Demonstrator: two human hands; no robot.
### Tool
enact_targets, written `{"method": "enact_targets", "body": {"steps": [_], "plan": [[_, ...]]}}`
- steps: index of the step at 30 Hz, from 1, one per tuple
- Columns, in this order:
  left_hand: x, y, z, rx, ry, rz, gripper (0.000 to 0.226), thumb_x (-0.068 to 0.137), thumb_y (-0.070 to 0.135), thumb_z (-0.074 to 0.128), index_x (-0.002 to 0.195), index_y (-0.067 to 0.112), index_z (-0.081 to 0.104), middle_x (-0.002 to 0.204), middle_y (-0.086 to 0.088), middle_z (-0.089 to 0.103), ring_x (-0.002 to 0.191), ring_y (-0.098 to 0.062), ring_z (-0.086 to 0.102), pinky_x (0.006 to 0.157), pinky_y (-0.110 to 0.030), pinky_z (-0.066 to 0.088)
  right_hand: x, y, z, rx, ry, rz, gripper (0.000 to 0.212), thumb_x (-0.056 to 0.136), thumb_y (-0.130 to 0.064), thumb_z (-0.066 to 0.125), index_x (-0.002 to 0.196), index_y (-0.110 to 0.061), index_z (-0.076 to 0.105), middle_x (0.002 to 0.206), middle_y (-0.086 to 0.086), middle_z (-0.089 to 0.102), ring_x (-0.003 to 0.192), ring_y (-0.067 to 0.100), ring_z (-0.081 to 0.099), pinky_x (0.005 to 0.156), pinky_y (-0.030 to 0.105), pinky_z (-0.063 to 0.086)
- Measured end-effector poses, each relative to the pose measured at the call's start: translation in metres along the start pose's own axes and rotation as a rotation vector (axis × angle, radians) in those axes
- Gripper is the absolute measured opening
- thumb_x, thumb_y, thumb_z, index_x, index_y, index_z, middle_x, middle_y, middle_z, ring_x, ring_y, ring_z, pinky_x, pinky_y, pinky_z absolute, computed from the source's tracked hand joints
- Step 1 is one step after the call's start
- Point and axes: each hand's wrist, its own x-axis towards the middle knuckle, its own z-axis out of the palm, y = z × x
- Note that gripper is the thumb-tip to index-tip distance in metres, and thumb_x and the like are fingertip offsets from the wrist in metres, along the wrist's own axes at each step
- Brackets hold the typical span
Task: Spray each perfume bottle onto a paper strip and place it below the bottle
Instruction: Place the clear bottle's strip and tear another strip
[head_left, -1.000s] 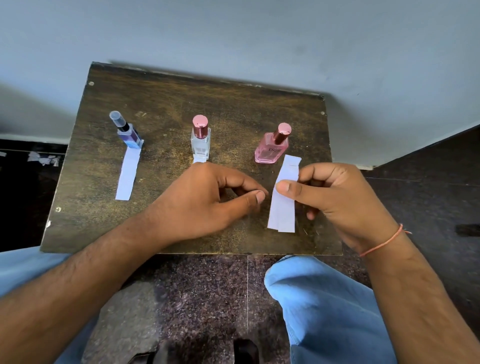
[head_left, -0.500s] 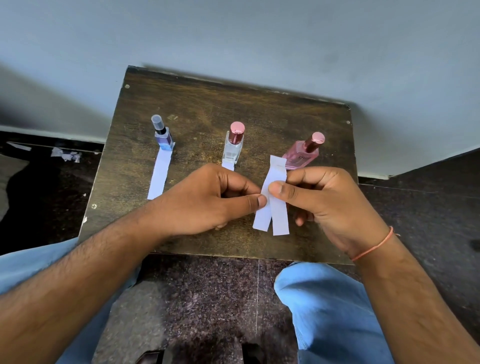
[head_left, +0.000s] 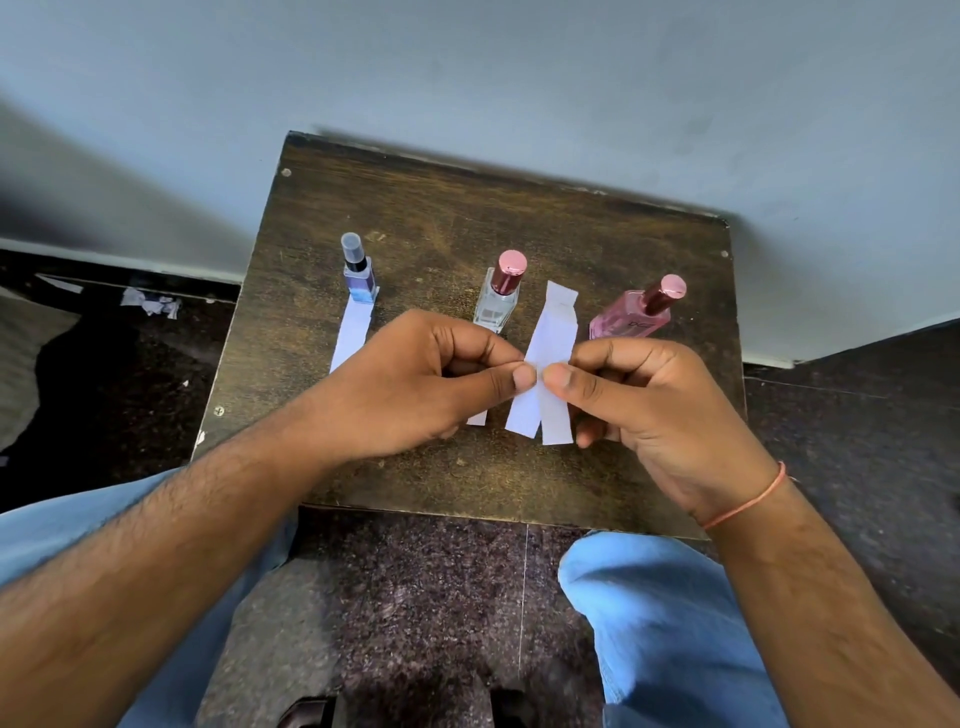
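Observation:
Three perfume bottles stand in a row on the small dark wooden table (head_left: 467, 208): a blue bottle (head_left: 358, 273) at the left, a clear bottle with a pink cap (head_left: 500, 296) in the middle, and a pink bottle (head_left: 636, 312) at the right. A white strip (head_left: 352, 332) lies below the blue bottle. Below the clear bottle another strip's end (head_left: 477, 417) peeks out from under my left hand (head_left: 415, 379). Both my left hand and my right hand (head_left: 654, 400) pinch two overlapping white paper strips (head_left: 545, 374) between the clear and pink bottles.
The table stands against a pale blue wall. Dark speckled floor surrounds it, with scraps of paper (head_left: 150, 301) on the floor at the left. My knees in blue trousers (head_left: 665, 623) sit just in front of the table's near edge.
My left hand has closed in and now pinches the strips together with my right hand. The strips have shifted left, from below the pink bottle toward the clear one. The camera view has moved.

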Motion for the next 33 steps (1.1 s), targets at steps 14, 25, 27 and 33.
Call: {"method": "enact_targets", "body": {"steps": [14,25,27,33], "plan": [[0.006,0.009,0.003,-0.088,-0.107,0.019,0.019,0.106,0.016,0.060,0.104,0.015,0.078,0.066,0.024,0.070,0.048,-0.006,0.042,0.054,-0.016,0.041,0.001,-0.001,-0.011,0.133,-0.070,0.033,0.055,0.052,-0.057,0.103,0.088,-0.019,0.087,0.097,0.013,0.082,0.089,0.036,0.070,0.067,0.037,0.057],[0.009,0.006,0.006,-0.101,-0.121,0.062,0.018,0.099,0.029,0.067,0.098,0.026,0.084,0.065,0.007,0.061,0.051,-0.011,0.042,0.054,-0.020,0.042,-0.002,0.001,-0.016,0.128,-0.075,0.030,0.053,0.055,-0.056,0.101,0.090,-0.019,0.088,0.095,0.011,0.083,0.093,0.039,0.065,0.071,0.038,0.054],[0.009,0.004,0.005,-0.071,-0.106,0.066,0.018,0.098,0.031,0.068,0.099,0.026,0.085,0.061,0.003,0.057,0.050,-0.012,0.044,0.053,-0.021,0.042,-0.001,0.001,-0.016,0.123,-0.067,0.035,0.052,0.057,-0.056,0.100,0.091,-0.018,0.088,0.095,0.014,0.082,0.093,0.042,0.063,0.072,0.044,0.051],[0.010,-0.001,0.007,-0.042,-0.030,0.099,0.024,0.089,0.024,0.079,0.107,0.008,0.085,0.096,-0.001,0.086,0.086,-0.029,0.082,0.080,-0.039,0.064,0.000,0.003,-0.012,0.081,-0.055,-0.005,0.034,0.069,-0.042,0.094,0.095,-0.020,0.088,0.098,0.028,0.081,0.091,0.059,0.066,0.082,0.069,0.051]]}}
